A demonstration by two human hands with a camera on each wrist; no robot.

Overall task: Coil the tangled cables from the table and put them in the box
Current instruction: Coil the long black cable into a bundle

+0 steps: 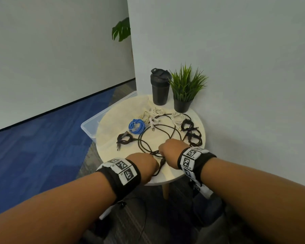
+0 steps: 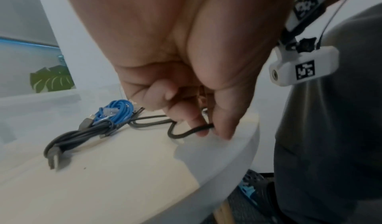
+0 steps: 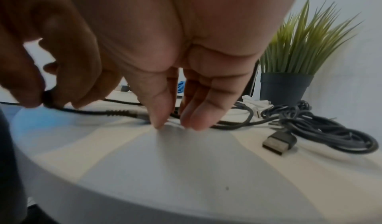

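Low in the frame's centre, the left hand (image 2: 186,110) and right hand (image 3: 165,96) each pinch the loose black cable (image 1: 149,138), whose loops run up-frame across the table (image 1: 111,124).

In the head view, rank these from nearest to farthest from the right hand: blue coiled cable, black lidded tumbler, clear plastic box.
1. Blue coiled cable, up-left of the right hand, mid-table.
2. Black lidded tumbler, at the table's far edge.
3. Clear plastic box, beyond the table's left rim.
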